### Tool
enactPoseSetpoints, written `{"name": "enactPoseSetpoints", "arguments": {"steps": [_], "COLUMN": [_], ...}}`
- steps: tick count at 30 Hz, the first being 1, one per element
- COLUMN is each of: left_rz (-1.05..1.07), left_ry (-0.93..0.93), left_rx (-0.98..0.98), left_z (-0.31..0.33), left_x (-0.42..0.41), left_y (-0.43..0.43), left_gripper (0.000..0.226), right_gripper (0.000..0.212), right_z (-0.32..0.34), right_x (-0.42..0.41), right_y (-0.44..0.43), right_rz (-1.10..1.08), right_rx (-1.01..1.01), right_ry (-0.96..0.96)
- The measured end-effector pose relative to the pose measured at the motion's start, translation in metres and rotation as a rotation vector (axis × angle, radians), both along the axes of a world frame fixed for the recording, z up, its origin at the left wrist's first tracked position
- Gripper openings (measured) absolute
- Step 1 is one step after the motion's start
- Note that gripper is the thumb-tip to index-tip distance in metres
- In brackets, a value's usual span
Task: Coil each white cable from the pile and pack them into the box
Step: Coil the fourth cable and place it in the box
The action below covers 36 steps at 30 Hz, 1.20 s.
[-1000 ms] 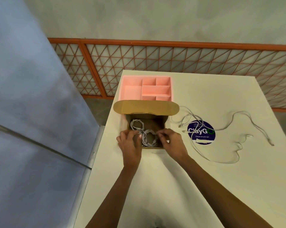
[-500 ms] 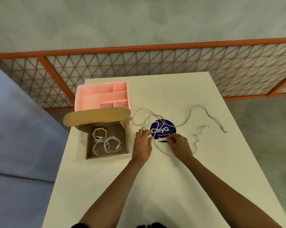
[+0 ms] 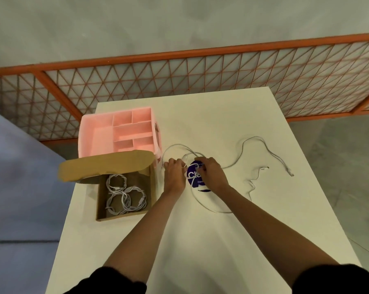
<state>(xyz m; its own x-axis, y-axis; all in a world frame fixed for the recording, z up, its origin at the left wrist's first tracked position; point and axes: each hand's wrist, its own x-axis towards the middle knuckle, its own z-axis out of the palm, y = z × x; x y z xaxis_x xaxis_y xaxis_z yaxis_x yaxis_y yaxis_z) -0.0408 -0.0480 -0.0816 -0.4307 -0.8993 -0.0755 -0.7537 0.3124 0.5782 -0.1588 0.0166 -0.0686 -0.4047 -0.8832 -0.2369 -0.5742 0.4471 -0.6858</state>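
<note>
An open brown cardboard box [image 3: 100,200] sits at the table's left edge with several coiled white cables [image 3: 124,195] inside. To its right, loose white cables [image 3: 238,160] trail across the table. My left hand [image 3: 175,174] and my right hand [image 3: 211,172] are close together over a round purple sticker [image 3: 193,177]. Both pinch a white cable that loops up behind them and curves down in front of my right wrist. The fingertips are partly hidden.
A pink compartment organiser [image 3: 120,132] stands behind the box, touching its raised flap [image 3: 107,166]. An orange mesh fence [image 3: 200,81] runs behind the white table [image 3: 200,240]. A loose cable end [image 3: 289,172] lies near the right edge.
My hands left the box, moved right to the loose cables and took hold of one. They have since drawn closer together over the sticker. The view shifted right.
</note>
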Motion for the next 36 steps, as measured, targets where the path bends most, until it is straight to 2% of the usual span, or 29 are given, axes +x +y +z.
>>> {"name": "enactPoseSetpoints", "arguments": {"steps": [3,6,10,14,22,30,34,36], "left_rz": [0.051,0.059,0.092,0.153,0.195,0.096,0.008,-0.052], "left_ry": [0.155,0.321,0.486,0.535,0.619,0.567,0.535,0.575], "left_rx": [0.026,-0.036,-0.072,-0.048,0.014,0.267,0.245,0.299], "left_z": [0.001,0.014,0.037,0.056,0.076,0.072,0.070,0.075], "left_x": [0.002,0.004,0.002,0.004,0.008,0.019,0.023,0.024], "left_y": [-0.002,-0.004,-0.004,0.000,0.021,0.049,0.059,0.064], "left_gripper": [0.017,0.018,0.016,0.020,0.016,0.009,0.010,0.013], "right_gripper": [0.026,0.024,0.024,0.017,0.012,0.009,0.012,0.012], "right_z": [-0.005,-0.008,-0.007,0.009,0.060,0.087,0.089,0.087], "right_x": [0.000,-0.005,-0.014,-0.023,-0.033,-0.021,-0.015,-0.012], "right_y": [-0.008,-0.005,0.009,0.027,0.049,0.058,0.059,0.060], "right_rz": [0.022,0.004,-0.095,-0.222,-0.213,-0.120,-0.072,-0.079], "right_rx": [0.009,0.015,-0.041,-0.198,-0.429,-0.460,-0.387,-0.359], "right_ry": [0.003,-0.008,-0.015,-0.115,-0.167,-0.200,-0.228,-0.232]}}
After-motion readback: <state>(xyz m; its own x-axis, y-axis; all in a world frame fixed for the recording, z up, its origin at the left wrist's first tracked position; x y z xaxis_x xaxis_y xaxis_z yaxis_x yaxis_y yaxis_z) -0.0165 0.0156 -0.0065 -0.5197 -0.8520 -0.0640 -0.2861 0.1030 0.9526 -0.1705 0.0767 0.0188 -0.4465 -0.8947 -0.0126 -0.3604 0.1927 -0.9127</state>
